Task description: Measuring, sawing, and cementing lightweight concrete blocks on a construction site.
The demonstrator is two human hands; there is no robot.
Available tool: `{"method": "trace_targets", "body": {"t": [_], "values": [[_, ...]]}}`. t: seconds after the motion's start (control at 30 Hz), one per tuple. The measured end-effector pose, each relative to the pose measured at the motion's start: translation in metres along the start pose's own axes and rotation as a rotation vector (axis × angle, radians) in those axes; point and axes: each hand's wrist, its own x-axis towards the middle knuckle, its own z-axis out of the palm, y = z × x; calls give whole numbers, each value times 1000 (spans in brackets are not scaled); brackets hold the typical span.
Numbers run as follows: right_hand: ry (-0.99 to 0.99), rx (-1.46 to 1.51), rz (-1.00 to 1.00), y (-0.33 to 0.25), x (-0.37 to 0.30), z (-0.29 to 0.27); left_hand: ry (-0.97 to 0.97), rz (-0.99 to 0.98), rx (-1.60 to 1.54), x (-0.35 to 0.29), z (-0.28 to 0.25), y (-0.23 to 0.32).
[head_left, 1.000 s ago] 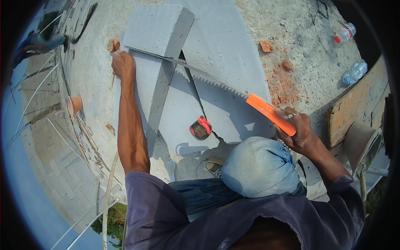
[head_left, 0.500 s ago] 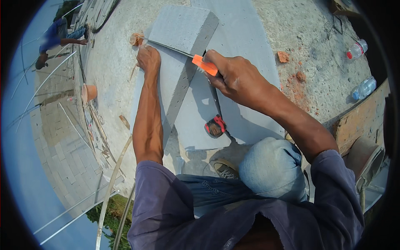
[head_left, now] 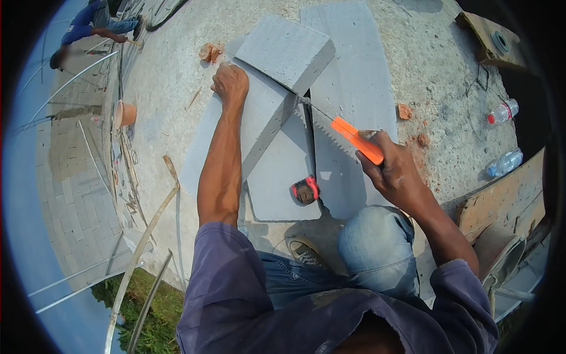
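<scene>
My right hand (head_left: 390, 170) is wrapped round the orange handle of a handsaw (head_left: 361, 140). Its toothed blade runs up and left into a cut across a grey aerated concrete block (head_left: 268, 127); part of the blade is hidden in the cut. Beyond the cut lies the block's far piece (head_left: 286, 50). My left hand (head_left: 230, 82) is closed at the block's left edge by the cut, its fingertips hidden. The block rests at a slant over other flat grey blocks (head_left: 354, 65). A red and black tape measure (head_left: 305, 190) lies on the near one.
Reddish brick chunks (head_left: 210, 52) lie past my left hand, others to the right. Two plastic bottles (head_left: 504, 163) and a wooden board (head_left: 504, 189) are at right. An orange bucket (head_left: 125, 114) stands left. Another person (head_left: 88, 26) bends over at the far left.
My right hand has drawn the saw back toward the lower right, so more of the toothed blade shows outside the block. My left hand stays at the block's edge. The whole view has shifted slightly.
</scene>
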Motion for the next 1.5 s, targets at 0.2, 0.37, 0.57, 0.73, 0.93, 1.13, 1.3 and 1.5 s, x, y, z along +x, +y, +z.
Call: {"method": "trace_targets", "body": {"t": [0.2, 0.37, 0.57, 0.73, 0.93, 1.13, 1.3, 1.5], "values": [[100, -76, -134, -15, -13, -14, -45, 34, 11, 7, -12, 27], [10, -75, -135, 2, 2, 2, -30, -4, 3, 2, -5, 9], [-36, -107, -102, -12, 27, -7, -109, 23, 30, 11, -2, 29], [39, -79, -179, 14, -22, -3, -1, 1, -16, 6, 1, 10], [5, -103, -148, 0, 26, 0, -3, 70, -15, 7, 4, 33], [176, -30, -129, 15, -71, -29, 38, -4, 29, 14, -8, 24], [-66, -162, -6, -7, 51, 7, -83, -31, 8, 8, 7, 30], [152, -86, -213, 12, -54, -19, -3, -24, 59, 10, -12, 23]]}}
